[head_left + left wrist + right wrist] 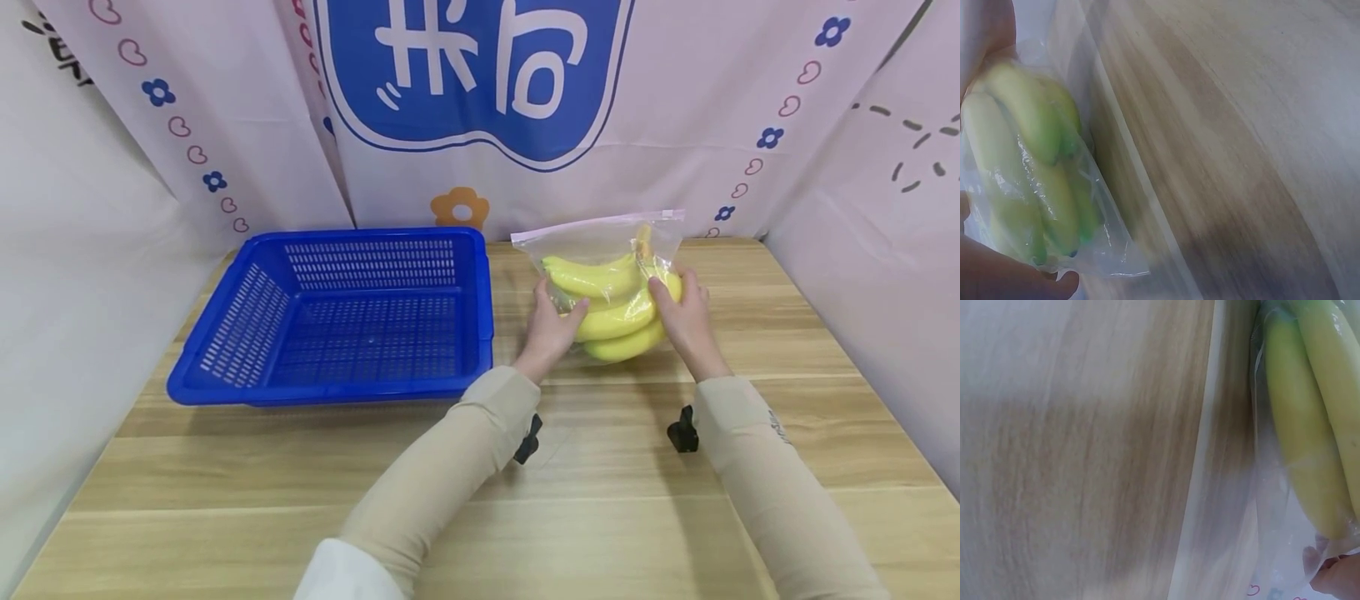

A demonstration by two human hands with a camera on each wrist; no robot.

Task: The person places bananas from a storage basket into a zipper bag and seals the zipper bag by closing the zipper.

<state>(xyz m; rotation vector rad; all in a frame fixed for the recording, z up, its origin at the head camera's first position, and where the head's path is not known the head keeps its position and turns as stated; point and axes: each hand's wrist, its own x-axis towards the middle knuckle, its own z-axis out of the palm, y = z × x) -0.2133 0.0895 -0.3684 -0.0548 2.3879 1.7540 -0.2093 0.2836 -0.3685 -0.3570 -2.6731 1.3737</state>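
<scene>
A clear zip bag [555, 242] with a pale slider strip along its top holds several yellow bananas [611, 321], their tips greenish in the left wrist view. My left hand [551, 329] grips the bag's left side, thumb across the front. On the other side my right hand [686, 317] holds the bag, its thumb pressed on a banana. The bag stands tilted up between both hands over the back right of the table. In the right wrist view, fingertips [1338, 575] curl at the bag's edge beside the bananas [1304, 425].
A blue plastic basket [480, 333] with slotted walls stands left of the bag, near my left forearm. Behind the wooden table [600, 517] hangs a printed white curtain [675, 100]. Black mounts [684, 431] show at both wrists.
</scene>
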